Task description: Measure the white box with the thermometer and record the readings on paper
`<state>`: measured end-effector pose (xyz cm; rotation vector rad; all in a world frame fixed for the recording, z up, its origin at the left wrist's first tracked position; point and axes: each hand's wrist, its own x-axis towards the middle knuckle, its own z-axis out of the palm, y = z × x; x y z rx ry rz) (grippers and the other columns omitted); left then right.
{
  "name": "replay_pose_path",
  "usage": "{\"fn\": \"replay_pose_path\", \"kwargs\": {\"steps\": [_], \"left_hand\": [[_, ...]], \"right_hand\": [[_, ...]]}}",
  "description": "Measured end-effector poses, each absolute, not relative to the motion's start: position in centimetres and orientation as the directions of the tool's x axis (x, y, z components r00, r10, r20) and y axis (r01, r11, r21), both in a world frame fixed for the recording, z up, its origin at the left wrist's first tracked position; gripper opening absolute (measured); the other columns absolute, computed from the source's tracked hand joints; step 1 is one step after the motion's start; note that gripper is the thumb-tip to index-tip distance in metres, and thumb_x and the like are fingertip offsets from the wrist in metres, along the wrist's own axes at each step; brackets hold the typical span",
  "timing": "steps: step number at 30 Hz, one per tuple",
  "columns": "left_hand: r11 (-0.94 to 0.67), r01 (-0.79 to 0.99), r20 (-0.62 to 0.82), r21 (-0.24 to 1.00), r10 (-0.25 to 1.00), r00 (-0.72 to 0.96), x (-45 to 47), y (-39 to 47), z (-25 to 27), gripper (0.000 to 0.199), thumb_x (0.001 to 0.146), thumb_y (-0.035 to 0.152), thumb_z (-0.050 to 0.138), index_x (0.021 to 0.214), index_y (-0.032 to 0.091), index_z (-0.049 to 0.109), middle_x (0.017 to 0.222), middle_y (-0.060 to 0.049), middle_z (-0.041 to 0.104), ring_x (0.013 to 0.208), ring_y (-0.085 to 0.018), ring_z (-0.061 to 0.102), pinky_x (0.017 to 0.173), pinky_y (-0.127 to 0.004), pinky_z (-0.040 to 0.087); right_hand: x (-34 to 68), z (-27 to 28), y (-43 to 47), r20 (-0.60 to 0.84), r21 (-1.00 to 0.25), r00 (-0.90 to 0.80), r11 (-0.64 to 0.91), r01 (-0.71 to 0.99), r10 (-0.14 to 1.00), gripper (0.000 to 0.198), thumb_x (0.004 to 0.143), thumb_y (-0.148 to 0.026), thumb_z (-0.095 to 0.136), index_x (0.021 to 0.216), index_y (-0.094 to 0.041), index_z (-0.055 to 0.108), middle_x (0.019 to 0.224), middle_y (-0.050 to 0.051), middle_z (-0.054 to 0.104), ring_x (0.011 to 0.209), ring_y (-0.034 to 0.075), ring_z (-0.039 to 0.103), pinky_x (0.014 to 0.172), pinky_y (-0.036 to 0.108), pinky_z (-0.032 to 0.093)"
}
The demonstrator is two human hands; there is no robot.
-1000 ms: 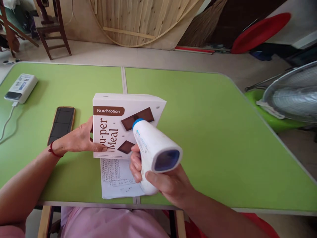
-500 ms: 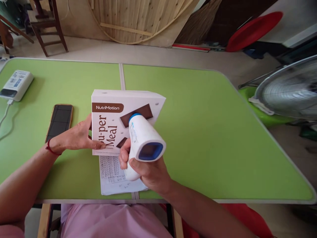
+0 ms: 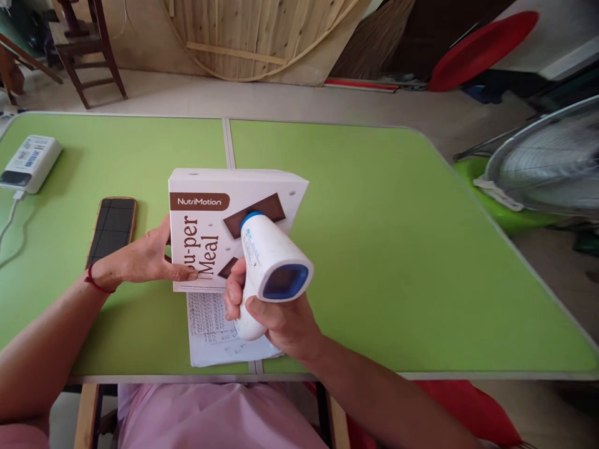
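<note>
My left hand grips the left edge of a white box, thumb on its front and the other fingers hidden behind. The box carries a brown "NutriMotion" label and pictures of dark bars; it is held up, tilted, over the table. My right hand is wrapped around the handle of a white infrared thermometer with a blue ring at its nose and a blue-framed screen facing me. Its nose is at the box front; whether it touches cannot be told. Paper sheets with handwriting lie below the box.
On the green folding table, a phone lies left of the box, and a white power bank with a cable is at the far left. A fan stands beyond the right edge. A wooden chair is behind.
The box has shifted very slightly left in view, with the thermometer still held against or near its front. Both hands keep their grips.
</note>
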<state>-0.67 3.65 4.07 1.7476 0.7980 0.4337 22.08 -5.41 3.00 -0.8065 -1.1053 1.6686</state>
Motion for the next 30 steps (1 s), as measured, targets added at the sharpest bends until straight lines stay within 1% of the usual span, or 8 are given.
{"fn": "replay_pose_path", "kwargs": {"steps": [3, 6, 9, 15, 18, 21, 27, 30], "left_hand": [[-0.187, 0.286, -0.077, 0.94, 0.7, 0.71, -0.63, 3.68, 4.11, 0.049, 0.078, 0.047, 0.081, 0.117, 0.019, 0.065, 0.101, -0.01, 0.073, 0.101, -0.031, 0.07, 0.083, -0.044, 0.062], [-0.201, 0.282, -0.066, 0.938, 0.695, 0.715, -0.55, 3.69, 4.18, 0.047, 0.079, 0.046, 0.081, 0.114, 0.02, 0.066, 0.101, -0.01, 0.073, 0.103, -0.031, 0.07, 0.084, -0.043, 0.062], [-0.208, 0.267, -0.049, 0.941, 0.698, 0.715, -0.47, 3.69, 4.2, 0.047, 0.078, 0.047, 0.082, 0.113, 0.02, 0.066, 0.099, -0.01, 0.073, 0.105, -0.032, 0.07, 0.087, -0.045, 0.062], [-0.182, 0.28, -0.062, 0.943, 0.729, 0.681, -0.47, 3.71, 4.06, 0.059, 0.072, 0.047, 0.087, 0.12, 0.02, 0.065, 0.103, -0.011, 0.072, 0.11, -0.035, 0.068, 0.089, -0.047, 0.062], [-0.175, 0.288, -0.075, 0.941, 0.725, 0.685, -0.56, 3.73, 3.96, 0.062, 0.072, 0.047, 0.087, 0.123, 0.021, 0.063, 0.107, -0.011, 0.072, 0.11, -0.035, 0.068, 0.086, -0.046, 0.063], [-0.184, 0.288, -0.069, 0.94, 0.722, 0.689, -0.62, 3.73, 3.93, 0.064, 0.073, 0.046, 0.086, 0.126, 0.021, 0.061, 0.111, -0.012, 0.071, 0.11, -0.035, 0.068, 0.083, -0.044, 0.063], [-0.198, 0.282, -0.062, 0.939, 0.71, 0.702, -0.63, 3.75, 3.93, 0.057, 0.076, 0.046, 0.084, 0.122, 0.019, 0.062, 0.107, -0.011, 0.071, 0.109, -0.034, 0.067, 0.085, -0.044, 0.062], [-0.221, 0.264, -0.036, 0.939, 0.698, 0.715, -0.66, 3.79, 3.89, 0.062, 0.078, 0.047, 0.083, 0.127, 0.018, 0.059, 0.105, -0.011, 0.071, 0.108, -0.032, 0.067, 0.087, -0.043, 0.062]], "right_hand": [[22.09, 2.81, -5.55, -0.041, -0.937, -0.348, -0.158, -0.313, 0.937, 0.03, 0.081, -0.048, 0.076, 0.08, -0.021, 0.062, 0.064, 0.0, 0.062, 0.053, 0.014, 0.055, 0.05, 0.029, 0.048], [22.13, 2.64, -5.65, -0.04, -0.941, -0.354, -0.154, -0.301, 0.934, 0.031, 0.082, -0.048, 0.075, 0.078, -0.021, 0.06, 0.063, 0.0, 0.062, 0.052, 0.014, 0.054, 0.049, 0.029, 0.047], [22.18, 2.48, -5.72, -0.05, -0.935, -0.345, -0.165, -0.313, 0.937, 0.033, 0.082, -0.05, 0.075, 0.079, -0.021, 0.061, 0.066, 0.001, 0.064, 0.054, 0.014, 0.055, 0.05, 0.029, 0.048], [22.21, 2.32, -5.71, -0.055, -0.918, -0.331, -0.178, -0.354, 0.942, 0.034, 0.08, -0.051, 0.078, 0.09, -0.021, 0.067, 0.067, 0.0, 0.065, 0.053, 0.013, 0.056, 0.048, 0.027, 0.049], [22.22, 2.32, -5.66, -0.033, -0.918, -0.337, -0.162, -0.362, 0.941, 0.031, 0.081, -0.049, 0.078, 0.088, -0.02, 0.067, 0.067, 0.0, 0.066, 0.054, 0.013, 0.057, 0.047, 0.026, 0.048], [22.18, 2.42, -5.65, -0.026, -0.917, -0.327, -0.152, -0.369, 0.945, 0.031, 0.081, -0.047, 0.079, 0.092, -0.021, 0.068, 0.067, -0.001, 0.066, 0.054, 0.013, 0.058, 0.045, 0.025, 0.048], [22.04, 2.57, -5.59, -0.009, -0.909, -0.32, -0.141, -0.392, 0.947, 0.029, 0.081, -0.044, 0.08, 0.091, -0.02, 0.067, 0.067, -0.001, 0.065, 0.054, 0.012, 0.059, 0.047, 0.025, 0.049], [22.05, 2.44, -5.57, -0.011, -0.905, -0.32, -0.146, -0.401, 0.947, 0.029, 0.08, -0.044, 0.081, 0.092, -0.021, 0.068, 0.068, -0.001, 0.065, 0.055, 0.012, 0.059, 0.048, 0.025, 0.05]]}}
